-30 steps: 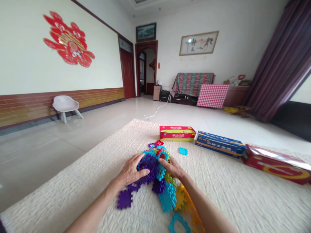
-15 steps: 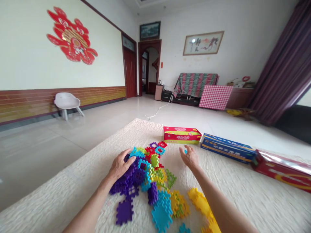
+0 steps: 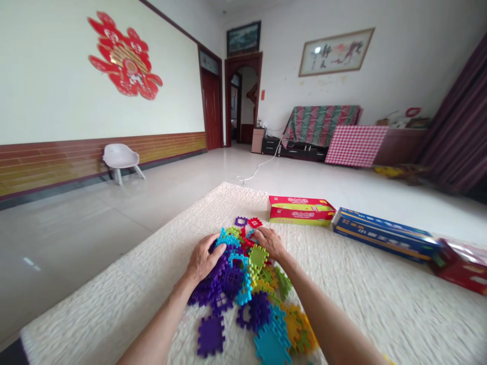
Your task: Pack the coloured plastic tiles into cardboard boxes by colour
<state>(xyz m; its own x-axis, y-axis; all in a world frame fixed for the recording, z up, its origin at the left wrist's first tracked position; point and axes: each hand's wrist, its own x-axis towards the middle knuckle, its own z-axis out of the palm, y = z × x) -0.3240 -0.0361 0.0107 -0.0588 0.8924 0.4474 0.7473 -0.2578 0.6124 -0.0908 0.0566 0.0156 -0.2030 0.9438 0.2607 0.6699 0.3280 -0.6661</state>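
Note:
A heap of interlocking plastic building tiles, mostly purple, light blue, green, yellow and red, lies on the mat before me. My left hand (image 3: 205, 259) curls round the heap's left side, its thumb and fingers closed about light blue tiles (image 3: 229, 238) above purple tiles (image 3: 209, 284). At the heap's far right, my right hand (image 3: 271, 243) has its fingers bent down beside a red tile (image 3: 248, 242) and a green tile (image 3: 259, 257); whatever they grip is hidden. Nearer me are a loose purple tile (image 3: 211, 336) and light blue tiles (image 3: 273, 342).
A red and yellow box (image 3: 300, 215), a blue box (image 3: 384, 235) and a dark red box (image 3: 462, 266) stand in a row along the far right of the cream mat (image 3: 152, 268). A white child's chair (image 3: 120, 157) stands by the left wall.
My right hand has moved left from the bare mat onto the heap; the light blue bit at its fingertips is out of sight. My left hand keeps its place. The view has turned slightly left.

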